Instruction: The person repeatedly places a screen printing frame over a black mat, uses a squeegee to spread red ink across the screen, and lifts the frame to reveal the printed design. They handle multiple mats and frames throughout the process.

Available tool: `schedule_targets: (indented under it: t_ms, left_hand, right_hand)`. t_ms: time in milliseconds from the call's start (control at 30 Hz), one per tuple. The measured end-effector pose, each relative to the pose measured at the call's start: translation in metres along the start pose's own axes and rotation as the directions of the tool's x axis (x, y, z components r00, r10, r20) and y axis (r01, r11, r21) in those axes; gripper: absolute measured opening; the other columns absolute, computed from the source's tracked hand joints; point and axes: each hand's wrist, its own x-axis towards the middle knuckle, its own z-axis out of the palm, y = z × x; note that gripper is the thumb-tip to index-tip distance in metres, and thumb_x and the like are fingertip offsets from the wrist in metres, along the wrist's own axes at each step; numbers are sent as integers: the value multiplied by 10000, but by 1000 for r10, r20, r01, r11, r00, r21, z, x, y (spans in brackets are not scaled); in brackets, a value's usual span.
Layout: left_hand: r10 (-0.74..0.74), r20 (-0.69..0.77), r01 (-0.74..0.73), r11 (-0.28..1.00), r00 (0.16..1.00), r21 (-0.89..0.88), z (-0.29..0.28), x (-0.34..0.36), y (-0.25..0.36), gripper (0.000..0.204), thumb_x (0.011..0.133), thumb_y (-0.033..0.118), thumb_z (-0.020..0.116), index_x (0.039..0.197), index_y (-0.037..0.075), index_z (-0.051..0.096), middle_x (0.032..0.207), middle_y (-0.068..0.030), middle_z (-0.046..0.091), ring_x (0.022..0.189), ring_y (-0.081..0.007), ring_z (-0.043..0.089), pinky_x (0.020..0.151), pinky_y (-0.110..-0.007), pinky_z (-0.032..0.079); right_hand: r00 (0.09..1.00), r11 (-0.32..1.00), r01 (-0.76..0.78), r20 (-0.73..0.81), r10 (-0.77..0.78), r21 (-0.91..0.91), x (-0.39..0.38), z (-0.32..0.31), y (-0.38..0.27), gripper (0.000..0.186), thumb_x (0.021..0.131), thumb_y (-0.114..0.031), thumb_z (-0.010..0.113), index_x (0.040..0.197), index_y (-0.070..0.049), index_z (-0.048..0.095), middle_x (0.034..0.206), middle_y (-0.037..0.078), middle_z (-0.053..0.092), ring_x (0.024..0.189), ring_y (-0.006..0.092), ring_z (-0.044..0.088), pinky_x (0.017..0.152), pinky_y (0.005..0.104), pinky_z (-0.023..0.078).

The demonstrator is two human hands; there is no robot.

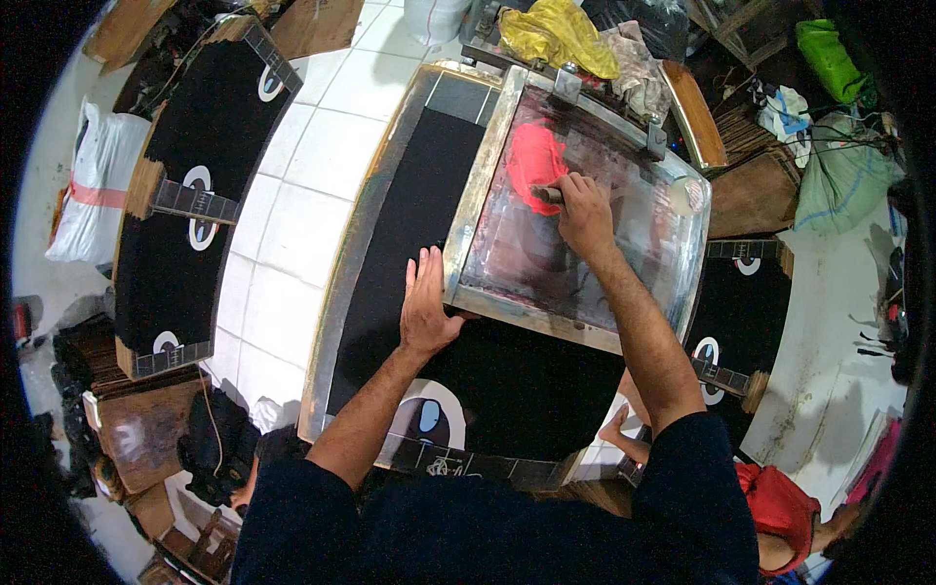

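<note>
A wood-edged printing screen point(475, 185) lies over a long board covered in black fabric point(409, 185). Bright pink-red ink point(536, 156) is spread on the upper left of its mesh. My right hand point(587, 213) is closed around a short brown squeegee point(549, 195) at the lower edge of the ink; much of the squeegee is hidden under the fingers. At the screen's near left corner is my left hand point(426, 310), fingers stretched out over the black fabric, thumb against the corner. Nearer to me, a white ring print with a blue oval point(429, 414) shows on the fabric.
Another board with black fabric and ring prints point(175, 263) stands to the left, across white floor tiles point(312, 146). A similar board point(746, 302) is at the right. Metal hinge clamps point(567, 83) hold the screen's far edge, near a yellow cloth point(561, 37). A person in red point(780, 507) is at lower right.
</note>
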Motion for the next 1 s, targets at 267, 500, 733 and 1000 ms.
schedule_targets:
  t_ms: [267, 500, 733, 1000]
  left_hand:
    - [32, -97, -51, 978, 995, -202, 2, -8, -4, 1033, 729, 295, 928, 1550, 5, 373, 1553, -301, 433, 1360, -434, 546, 1073, -456, 534]
    - [22, -110, -45, 977, 994, -209, 4, -8, -4, 983, 738, 284, 929, 1534, 49, 402, 1550, -311, 431, 1336, -431, 569, 1005, -432, 580]
    - [62, -136, -88, 977, 989, -195, 3, -10, -4, 938, 722, 236, 938, 1498, 47, 445, 1521, -327, 459, 1355, -429, 554, 1033, -425, 564]
    - [48, -139, -75, 977, 989, -199, 3, -9, -5, 964, 707, 237, 947, 1502, 29, 445, 1524, -319, 465, 1359, -421, 554, 1040, -433, 553]
  right_hand:
    - [1000, 969, 9, 20, -15, 246, 47, -25, 16, 272, 784, -50, 723, 1048, -70, 661, 1018, 143, 708, 995, 396, 670, 848, 513, 520]
    - [967, 974, -12, 250, -47, 227, 46, -27, 22, 365, 768, -65, 731, 1130, -79, 686, 1040, 143, 732, 1018, 384, 687, 858, 510, 535]
    - [995, 974, 93, 16, -98, 208, 118, 7, 52, 407, 791, -154, 774, 1176, -64, 674, 1155, 158, 717, 1100, 360, 677, 896, 502, 539]
    - [998, 970, -62, 33, 56, 234, 7, -4, 6, 361, 740, 43, 708, 1075, -91, 679, 1087, 115, 691, 1068, 362, 633, 949, 460, 487]
